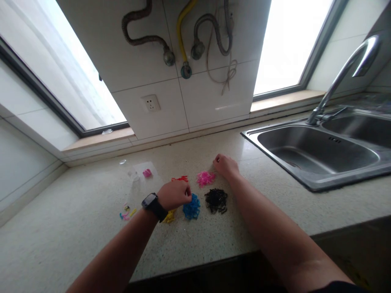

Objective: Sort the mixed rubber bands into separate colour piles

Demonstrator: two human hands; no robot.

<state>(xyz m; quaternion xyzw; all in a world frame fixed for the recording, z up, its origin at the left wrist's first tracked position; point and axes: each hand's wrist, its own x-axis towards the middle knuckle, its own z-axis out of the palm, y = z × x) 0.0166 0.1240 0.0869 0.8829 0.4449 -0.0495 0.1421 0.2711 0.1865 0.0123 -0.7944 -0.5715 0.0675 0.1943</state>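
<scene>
My left hand [176, 193], with a black watch on its wrist, is closed at the upper edge of a pile of blue small rubber bands [191, 208]. Its fingers partly cover a red pile [182, 178], and the wrist hides part of a yellow pile [169, 217]. Just right of a pink pile [205, 178], my right hand [226, 165] rests on the counter with fingers pinched together. Whatever either hand holds is too small or hidden to make out. A black pile [216, 200] lies between the blue pile and my right forearm.
On the left of the counter [91, 199] lie a clear plastic bag [137, 175], a pink piece [147, 173] and a few coloured scraps [126, 214]. A steel sink [311, 179] with a tap [339, 77] is at right. Hoses and a socket [150, 103] are on the wall.
</scene>
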